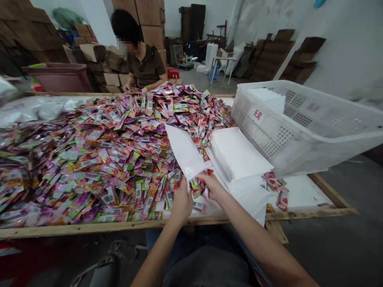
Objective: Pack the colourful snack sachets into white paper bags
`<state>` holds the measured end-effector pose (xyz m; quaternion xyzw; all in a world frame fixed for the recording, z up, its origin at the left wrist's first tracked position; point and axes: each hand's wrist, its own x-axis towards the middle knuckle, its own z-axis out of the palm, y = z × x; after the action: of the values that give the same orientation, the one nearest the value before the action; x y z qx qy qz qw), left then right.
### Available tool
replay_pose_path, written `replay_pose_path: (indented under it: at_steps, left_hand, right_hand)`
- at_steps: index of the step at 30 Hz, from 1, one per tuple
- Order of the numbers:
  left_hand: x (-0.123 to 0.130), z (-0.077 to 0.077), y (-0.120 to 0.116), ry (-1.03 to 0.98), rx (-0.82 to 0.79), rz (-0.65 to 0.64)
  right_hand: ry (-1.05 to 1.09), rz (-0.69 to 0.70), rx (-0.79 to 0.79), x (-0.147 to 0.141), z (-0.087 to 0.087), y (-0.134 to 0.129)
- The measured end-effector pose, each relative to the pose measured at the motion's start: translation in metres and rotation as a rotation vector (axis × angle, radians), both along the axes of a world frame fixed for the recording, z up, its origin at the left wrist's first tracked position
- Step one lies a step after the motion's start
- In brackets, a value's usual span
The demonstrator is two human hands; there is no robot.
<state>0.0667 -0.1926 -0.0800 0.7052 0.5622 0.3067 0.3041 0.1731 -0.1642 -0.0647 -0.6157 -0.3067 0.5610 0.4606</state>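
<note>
My left hand is closed on the near edge of a white plastic bag, which slants up and away over the heap. My right hand is closed around a few small colourful sachets beside the bag's near end; its fingertips are partly hidden. Beneath and left of both hands spreads a large heap of pink, purple, green and orange sachets. Just right of my right hand lies a thick stack of white bags.
A white perforated crate with white bags inside rests at the table's right. The wooden table rim runs along the front. Opposite, a person works at the heap. Clear plastic bags lie far left; loose sachets lie near the crate.
</note>
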Motion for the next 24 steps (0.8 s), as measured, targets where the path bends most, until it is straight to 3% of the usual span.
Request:
replay_pose_path:
  at_steps: [3, 6, 8, 10, 12, 15, 18, 21, 24]
  left_hand:
    - [0.013, 0.011, -0.021, -0.076, -0.017, -0.077]
    - [0.027, 0.007, -0.040, -0.007, -0.093, -0.080]
    - [0.035, -0.002, -0.049, 0.005, -0.116, -0.079]
    - [0.043, -0.013, -0.054, -0.007, -0.163, -0.080]
    - [0.048, -0.023, -0.055, -0.050, -0.218, -0.071]
    - [0.053, -0.034, -0.053, -0.190, -0.270, -0.018]
    - [0.050, -0.041, -0.049, -0.344, -0.280, 0.060]
    - [0.042, -0.040, -0.045, -0.463, -0.235, 0.096]
    - [0.032, -0.034, -0.041, -0.508, -0.188, 0.058]
  right_hand:
    - [0.120, -0.089, 0.087, 0.020, 0.016, -0.024]
    - [-0.281, -0.084, 0.229, 0.034, 0.014, -0.045]
    - [-0.718, 0.096, 0.268, 0.040, 0.006, -0.051]
    - [-1.070, 0.325, 0.180, 0.040, -0.001, -0.049]
    - [-1.273, 0.470, 0.055, 0.035, -0.005, -0.041]
    - [-1.433, 0.563, -0.023, 0.024, -0.004, -0.023]
    - [-1.350, 0.644, -0.005, 0.023, 0.005, -0.010]
    - [-0.868, 0.755, 0.035, 0.038, 0.014, -0.010]
    - [-0.428, 0.665, 0.149, 0.055, 0.014, -0.021]
